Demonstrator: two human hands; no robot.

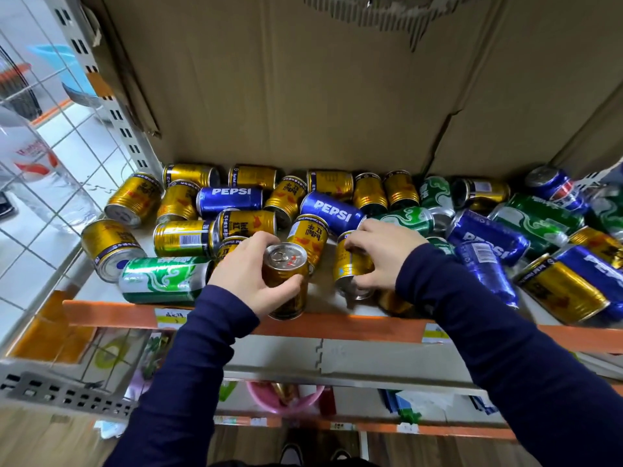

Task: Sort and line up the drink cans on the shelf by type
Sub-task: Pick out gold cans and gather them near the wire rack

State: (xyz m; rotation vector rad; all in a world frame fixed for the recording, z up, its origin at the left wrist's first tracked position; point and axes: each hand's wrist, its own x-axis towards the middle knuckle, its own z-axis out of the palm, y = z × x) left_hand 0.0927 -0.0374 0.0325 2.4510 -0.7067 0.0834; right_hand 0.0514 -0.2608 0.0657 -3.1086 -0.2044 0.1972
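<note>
Held an upright gold can (286, 264) at the shelf (111, 311) front edge, left hand (247, 278) fingers (261, 238) clamped round it; gripped a tipped gold can (349, 264) just beside with right hand (384, 254) fingers. Needed, probably, to stand both back from the edge, together with other gold cans (182, 237).

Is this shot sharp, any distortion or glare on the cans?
Head view: wide-angle distortion warps the orange shelf edge and white wire grid; lettering on the lying blue Pepsi can reads sharp; the bottom edge blurs; soft glare streaks the lying green aluminium can.
</note>
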